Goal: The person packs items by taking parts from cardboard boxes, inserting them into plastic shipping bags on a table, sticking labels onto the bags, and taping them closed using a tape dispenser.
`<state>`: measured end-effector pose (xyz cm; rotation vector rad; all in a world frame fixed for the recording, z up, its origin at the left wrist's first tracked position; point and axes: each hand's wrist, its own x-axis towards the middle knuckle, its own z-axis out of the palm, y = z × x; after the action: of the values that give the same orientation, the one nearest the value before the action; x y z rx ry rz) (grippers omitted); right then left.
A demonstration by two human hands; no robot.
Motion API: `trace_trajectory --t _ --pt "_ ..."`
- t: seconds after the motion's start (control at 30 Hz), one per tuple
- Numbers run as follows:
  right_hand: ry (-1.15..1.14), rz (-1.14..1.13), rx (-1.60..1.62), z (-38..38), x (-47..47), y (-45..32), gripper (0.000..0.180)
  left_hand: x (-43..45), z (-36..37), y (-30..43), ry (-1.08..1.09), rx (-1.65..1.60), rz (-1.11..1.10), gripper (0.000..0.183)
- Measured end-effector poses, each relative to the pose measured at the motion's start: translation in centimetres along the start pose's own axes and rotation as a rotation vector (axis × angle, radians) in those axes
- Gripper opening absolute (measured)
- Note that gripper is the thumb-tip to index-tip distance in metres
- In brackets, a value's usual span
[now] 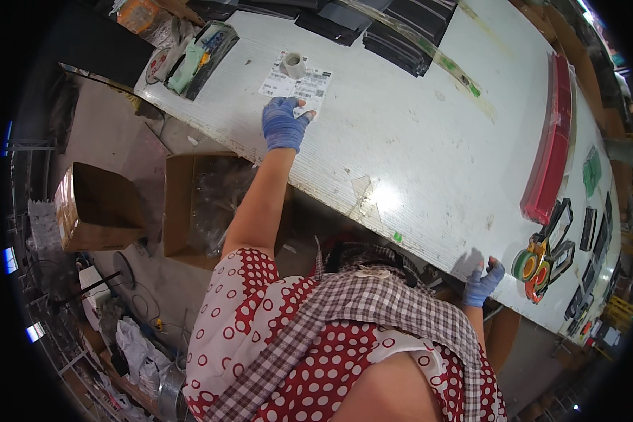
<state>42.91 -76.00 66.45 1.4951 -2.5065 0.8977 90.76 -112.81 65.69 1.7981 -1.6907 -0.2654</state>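
My left hand (285,125), in a blue glove with bare fingertips, reaches over the near edge of printed label sheets (312,88). Its fingers and thumb touch or hover over the paper; whether they pinch it I cannot tell. A roll of tape (294,65) stands on the sheets' far part. Over the table's near edge at the right, my right hand (483,283), gloved the same way, holds nothing and has its fingers apart. Closest to it are tape dispensers with coloured rolls (533,268).
Flat black packs (401,45) lie along the white table's (401,137) far side. A basket of small items (203,60) sits at its left corner. To the right are a long red wrapped bundle (548,142) and black frames (559,221). Cardboard boxes (103,208) stand on the floor at left.
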Motion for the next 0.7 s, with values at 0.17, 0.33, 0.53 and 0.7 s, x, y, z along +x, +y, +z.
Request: trace_trajectory --t 0.17,0.33,0.53,0.7 --pt "-0.222 -0.272 0.133 2.6 5.3 -6.7 0.031 0.3 0.5 0.2 -0.045 -0.113 -0.124 0.021" --pt "-0.334 -0.398 0.27 6.3 9.4 -11.4 0.025 0.5 0.5 0.5 -0.03 -0.09 -0.175 0.019" --pt "-0.473 -0.558 0.344 12.3 12.9 -15.9 0.025 0.9 1.0 0.6 -0.062 -0.079 -0.261 0.017" --pt "-0.462 -0.772 0.403 16.7 15.7 -18.7 0.024 0.1 1.4 -0.4 -0.017 -0.01 -0.156 0.019"
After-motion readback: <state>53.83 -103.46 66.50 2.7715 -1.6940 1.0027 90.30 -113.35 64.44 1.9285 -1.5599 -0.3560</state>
